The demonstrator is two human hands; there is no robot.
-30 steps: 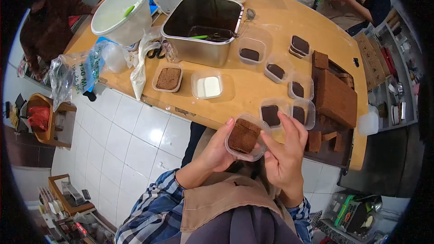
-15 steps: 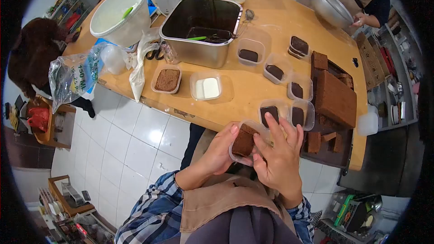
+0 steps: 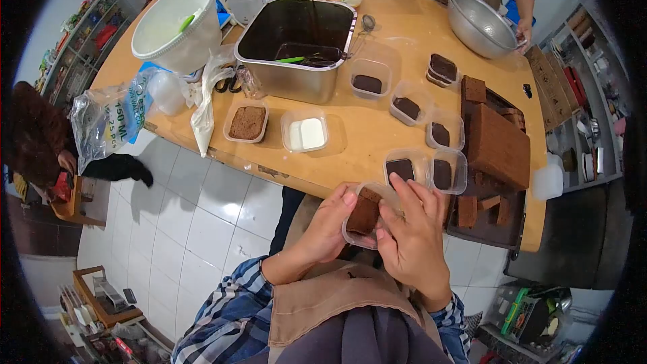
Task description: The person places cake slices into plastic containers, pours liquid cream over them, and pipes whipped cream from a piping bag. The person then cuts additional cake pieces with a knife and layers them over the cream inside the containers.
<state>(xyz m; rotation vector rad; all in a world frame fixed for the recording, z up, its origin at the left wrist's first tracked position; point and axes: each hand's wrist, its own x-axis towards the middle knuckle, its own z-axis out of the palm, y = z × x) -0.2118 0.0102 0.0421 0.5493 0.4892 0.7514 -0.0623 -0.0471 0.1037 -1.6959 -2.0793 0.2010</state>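
A cake (image 3: 364,211) sits in a clear cup (image 3: 358,238) at the table's (image 3: 306,170) near edge, the left hand (image 3: 322,228) grasping the cup; the right hand (image 3: 416,244) spreads its fingers alongside, any pinch unclear. Light, even fingertip pressure should limit crumbling.

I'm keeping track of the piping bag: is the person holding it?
No, the piping bag lies on the table, while the left hand and right hand are at a plastic tub with cake.
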